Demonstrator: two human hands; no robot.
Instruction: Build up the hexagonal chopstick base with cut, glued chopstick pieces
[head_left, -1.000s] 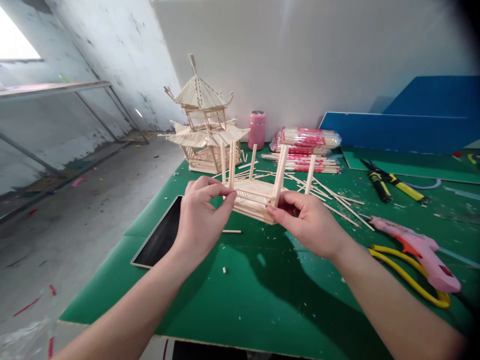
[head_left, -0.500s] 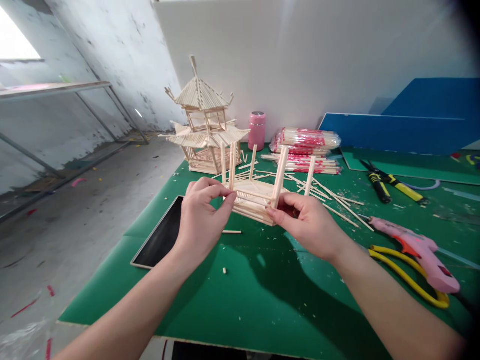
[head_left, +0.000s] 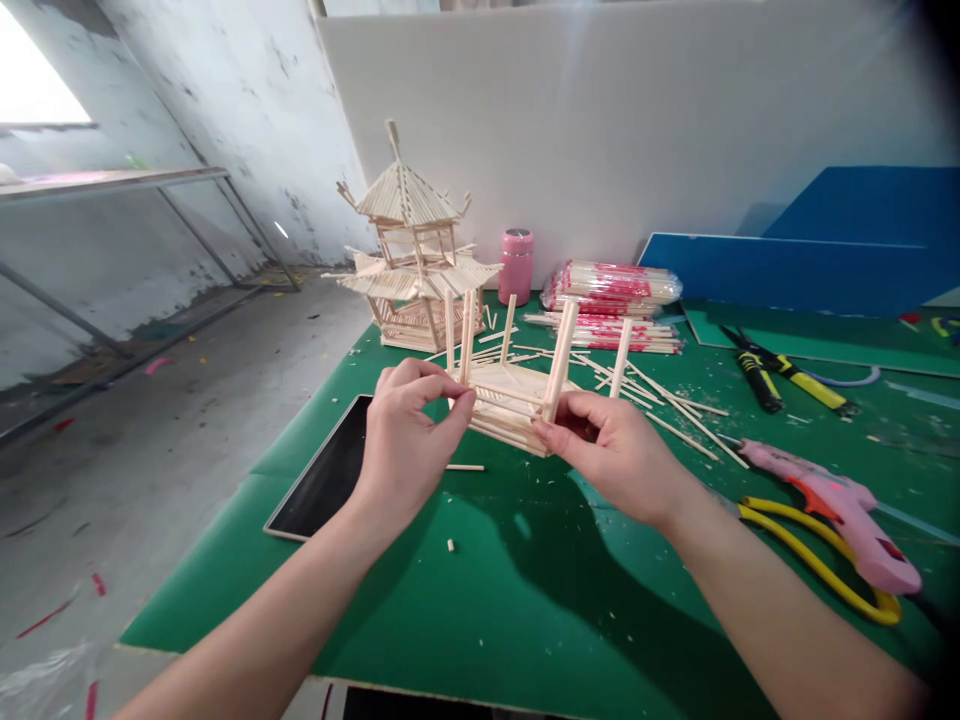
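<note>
Stick frame [head_left: 510, 380] (ends partly behind hands [head_left: 405, 430])

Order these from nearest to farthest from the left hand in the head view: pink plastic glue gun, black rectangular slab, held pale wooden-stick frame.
1. Pale wooden-stick frame: touching the left hand.
2. Black rectangular slab: just left of that hand.
3. Pink plastic glue gun: far right.

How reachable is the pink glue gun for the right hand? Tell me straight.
Probably yes: the glue gun lies off to the right of the right hand, and nothing seems to cover it. But that hand is gripping the stick frame, so it would likely have to let go first.
</note>
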